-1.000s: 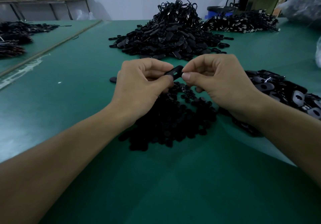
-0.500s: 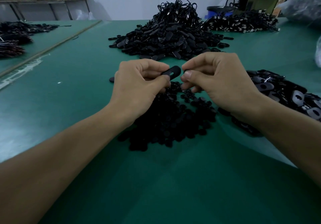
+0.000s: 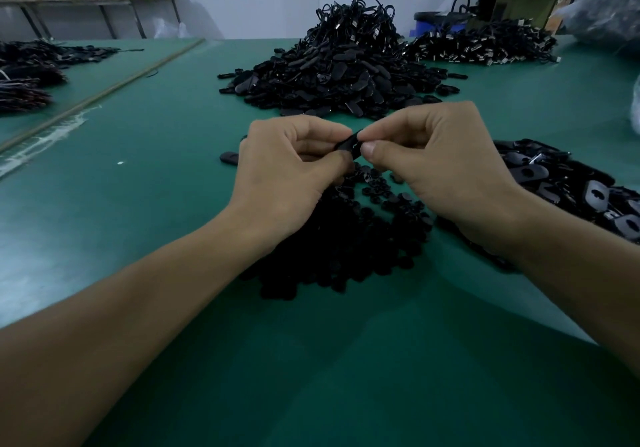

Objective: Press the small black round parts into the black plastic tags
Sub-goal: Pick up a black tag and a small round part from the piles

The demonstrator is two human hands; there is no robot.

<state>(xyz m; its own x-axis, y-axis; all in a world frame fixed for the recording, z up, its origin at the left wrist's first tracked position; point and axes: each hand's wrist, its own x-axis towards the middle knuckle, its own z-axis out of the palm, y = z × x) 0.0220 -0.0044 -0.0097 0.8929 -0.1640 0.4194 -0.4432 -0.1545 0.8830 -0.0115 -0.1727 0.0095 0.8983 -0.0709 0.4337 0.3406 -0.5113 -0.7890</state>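
While the left hand pinches one end of the black plastic tag to steady it, the right hand pinches the other end, probably pressing a round part in (it is hidden); both work over the heap of round parts.

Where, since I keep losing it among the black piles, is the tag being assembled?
In the head view, the tag sits at centre, pinched between the left hand and right hand, above the pile of round parts.
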